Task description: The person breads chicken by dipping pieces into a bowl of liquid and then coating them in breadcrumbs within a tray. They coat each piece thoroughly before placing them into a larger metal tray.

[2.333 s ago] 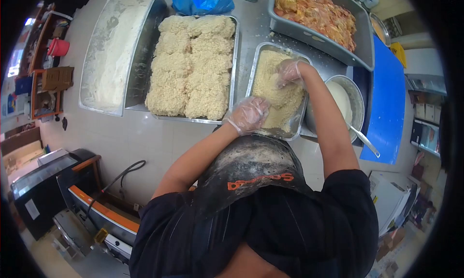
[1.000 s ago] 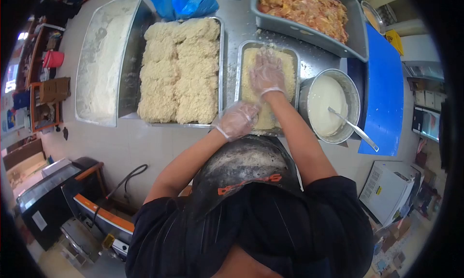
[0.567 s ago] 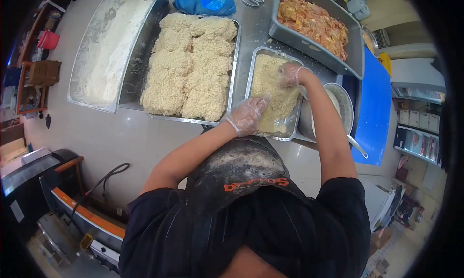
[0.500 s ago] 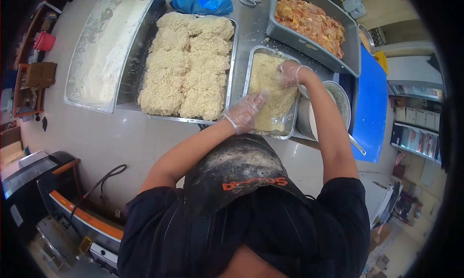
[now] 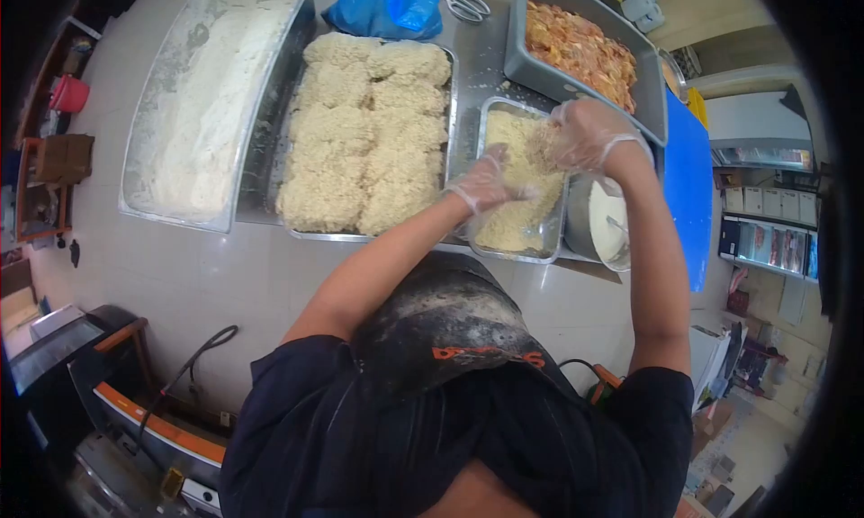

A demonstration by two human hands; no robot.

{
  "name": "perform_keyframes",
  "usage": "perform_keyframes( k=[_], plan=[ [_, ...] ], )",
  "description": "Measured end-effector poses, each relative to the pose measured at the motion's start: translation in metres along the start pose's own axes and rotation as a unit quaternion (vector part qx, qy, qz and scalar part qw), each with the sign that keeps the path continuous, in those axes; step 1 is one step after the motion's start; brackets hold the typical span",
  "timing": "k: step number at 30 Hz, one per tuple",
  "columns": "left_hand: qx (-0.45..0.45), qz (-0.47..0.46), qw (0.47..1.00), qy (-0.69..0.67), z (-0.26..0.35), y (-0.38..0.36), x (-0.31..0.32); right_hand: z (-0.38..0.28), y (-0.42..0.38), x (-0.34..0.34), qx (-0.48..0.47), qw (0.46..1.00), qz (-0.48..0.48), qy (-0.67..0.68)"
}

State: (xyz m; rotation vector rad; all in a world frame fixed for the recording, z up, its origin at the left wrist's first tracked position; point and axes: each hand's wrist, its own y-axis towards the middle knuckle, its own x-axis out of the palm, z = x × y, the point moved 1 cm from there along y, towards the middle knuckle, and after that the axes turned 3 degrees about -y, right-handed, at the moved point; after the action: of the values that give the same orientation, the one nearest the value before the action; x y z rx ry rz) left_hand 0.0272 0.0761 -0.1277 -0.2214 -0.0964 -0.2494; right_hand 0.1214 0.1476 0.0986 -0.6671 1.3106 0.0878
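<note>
Both my hands wear clear plastic gloves over the small metal tray (image 5: 482, 221) of pale crumbs (image 5: 522, 225). My left hand (image 5: 489, 187) is at the tray's left side, low over the crumbs, with its fingers apart and nothing in it. At the upper right of the tray, my right hand (image 5: 589, 138) has its fingers curled round a crumb-coated piece (image 5: 545, 146), partly hidden by the hand. Left of this tray, a larger metal tray (image 5: 453, 113) holds rows of crumb-coated pieces (image 5: 405, 140).
A deep pan (image 5: 236, 171) of white flour stands at the far left. Behind are a blue bag (image 5: 382, 9), scissors (image 5: 466, 7) and a grey tub (image 5: 520, 59) of raw marinated meat (image 5: 580, 50). A metal bowl (image 5: 585, 216) and blue board (image 5: 686, 194) are on the right.
My right hand has risen from the crumbs and moved right, now with a coated piece in it. My left hand has turned and spread its fingers. The whole view has shifted slightly.
</note>
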Motion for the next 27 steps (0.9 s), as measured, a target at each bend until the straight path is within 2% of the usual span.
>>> perform_keyframes(
  k=[1,2,3,4,7,8,9,10,11,12,13,15,19,21,23,25,26,27],
  plan=[
    [0.001,0.008,0.996,-0.087,0.008,0.0,-0.007,-0.005,0.004,-0.011,-0.007,0.999,0.002,0.032],
    [0.011,-0.027,0.974,-0.225,0.015,0.0,-0.016,-0.009,0.008,-0.02,-0.014,0.998,0.004,0.064],
    [0.019,-0.06,0.931,-0.359,0.049,-0.007,-0.03,-0.013,0.012,-0.029,-0.021,0.995,0.004,0.096],
    [0.028,-0.092,0.869,-0.486,0.068,-0.012,-0.043,-0.025,0.014,-0.036,0.027,0.987,0.008,0.159],
    [0.091,-0.034,0.827,-0.553,0.07,-0.02,-0.09,-0.022,0.057,-0.011,-0.017,0.963,0.081,0.255],
    [0.077,0.055,0.898,-0.431,0.062,-0.017,-0.109,-0.025,0.072,0.011,-0.054,0.945,0.173,0.274],
    [0.062,0.142,0.943,-0.296,0.056,-0.013,-0.129,-0.036,0.081,0.016,-0.004,0.933,0.104,0.344],
    [0.042,0.184,0.973,-0.135,0.064,-0.016,-0.148,-0.054,0.091,0.016,0.044,0.911,0.033,0.409],
    [0.02,0.223,0.974,0.03,0.073,-0.019,-0.166,-0.066,0.099,0.02,0.092,0.877,-0.04,0.469],
    [-0.003,0.255,0.947,0.193,0.08,-0.02,-0.18,-0.068,0.122,0.048,0.088,0.869,-0.013,0.487],
    [-0.031,0.261,0.936,0.234,0.082,-0.017,-0.19,-0.071,0.145,0.082,0.085,0.859,0.013,0.504],
    [-0.089,0.272,0.906,0.313,0.083,-0.01,-0.203,-0.083,0.164,0.119,0.12,0.829,-0.008,0.545],
    [-0.11,0.308,0.859,0.393,0.091,-0.006,-0.199,-0.078,0.159,0.131,0.131,0.803,-0.015,0.581],
    [-0.09,0.324,0.829,0.448,0.105,-0.015,-0.193,-0.065,0.14,0.13,0.12,0.892,0.02,0.435],
    [0.025,0.375,0.773,0.51,0.086,-0.012,-0.199,-0.05,0.111,0.123,0.108,0.954,0.052,0.275],
    [0.008,0.314,0.76,0.569,0.069,-0.003,-0.206,-0.033,0.08,0.136,0.078,0.976,-0.017,0.203],
    [0.005,0.313,0.779,0.543,0.067,0.0,-0.202,-0.021,0.066,0.15,0.049,0.988,-0.039,0.141],
    [0.002,0.311,0.797,0.518,0.066,0.0,-0.195,-0.006,0.047,0.148,0.03,0.989,-0.048,0.139]
  ],
)
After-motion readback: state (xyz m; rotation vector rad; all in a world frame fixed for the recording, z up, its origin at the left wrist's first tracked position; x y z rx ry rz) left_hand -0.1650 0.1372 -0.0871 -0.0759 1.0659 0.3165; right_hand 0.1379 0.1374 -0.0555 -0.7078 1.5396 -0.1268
